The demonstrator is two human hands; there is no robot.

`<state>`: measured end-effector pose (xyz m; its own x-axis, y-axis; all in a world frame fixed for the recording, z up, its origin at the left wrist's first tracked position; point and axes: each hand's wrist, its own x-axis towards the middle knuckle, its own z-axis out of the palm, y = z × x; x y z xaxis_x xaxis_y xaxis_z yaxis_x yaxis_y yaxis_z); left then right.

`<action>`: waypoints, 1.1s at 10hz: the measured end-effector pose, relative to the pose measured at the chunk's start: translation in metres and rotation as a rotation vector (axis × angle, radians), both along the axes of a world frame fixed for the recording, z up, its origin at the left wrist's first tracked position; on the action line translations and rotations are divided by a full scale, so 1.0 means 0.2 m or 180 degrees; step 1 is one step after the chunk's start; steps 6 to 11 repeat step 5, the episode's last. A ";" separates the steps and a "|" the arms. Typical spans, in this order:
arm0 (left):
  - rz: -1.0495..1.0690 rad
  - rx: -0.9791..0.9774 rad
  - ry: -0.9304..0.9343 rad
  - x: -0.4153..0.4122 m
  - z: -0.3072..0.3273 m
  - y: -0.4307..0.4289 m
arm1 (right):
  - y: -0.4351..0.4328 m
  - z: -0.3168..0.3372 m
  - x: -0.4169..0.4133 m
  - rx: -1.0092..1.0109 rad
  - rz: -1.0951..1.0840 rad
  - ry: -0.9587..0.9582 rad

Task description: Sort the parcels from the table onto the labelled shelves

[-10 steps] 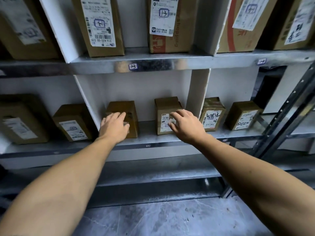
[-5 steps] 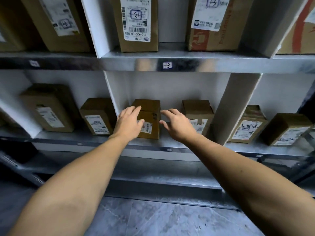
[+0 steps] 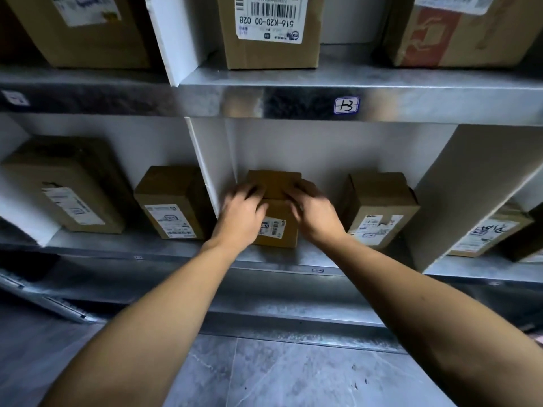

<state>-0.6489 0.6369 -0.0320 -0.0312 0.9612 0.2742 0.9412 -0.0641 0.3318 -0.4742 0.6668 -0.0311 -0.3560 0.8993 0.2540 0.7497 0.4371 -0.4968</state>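
Note:
A small brown parcel (image 3: 275,212) with a white barcode label stands on the metal shelf (image 3: 293,257), in the compartment right of a white divider (image 3: 205,171). My left hand (image 3: 241,214) lies on its left side and top, fingers curled over the edge. My right hand (image 3: 311,212) covers its right side the same way. Both hands are motion-blurred. A second small parcel (image 3: 379,207) stands to the right in the same compartment.
Two parcels (image 3: 173,201) (image 3: 67,183) stand in the compartment to the left. Another labelled parcel (image 3: 487,230) lies past the slanted white divider at right. Bigger boxes (image 3: 270,30) fill the shelf above, whose edge carries a handwritten tag (image 3: 346,105). Grey floor lies below.
My right hand left the right-hand parcel and moved onto the left one. Both hands have closed in on that parcel, and the view has moved nearer to the shelf.

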 end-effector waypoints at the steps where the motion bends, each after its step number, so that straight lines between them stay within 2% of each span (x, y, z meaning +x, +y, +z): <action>1: 0.0018 0.0076 0.0018 0.00 -0.02 0.00 | 0.01 -0.04 0.01 0.0057 -0.0016 0.0141; 3: 0.0017 -0.0082 0.0112 -0.02 -0.02 0.03 | 0.04 -0.02 0.01 0.0032 0.0046 0.0061; 5: -0.0023 -0.0080 0.0119 0.01 0.13 0.00 | -0.05 0.06 0.06 0.0230 -0.0083 -0.0334; 11: -0.0023 -0.0080 0.0119 0.01 0.13 0.00 | -0.05 0.06 0.06 0.0230 -0.0083 -0.0334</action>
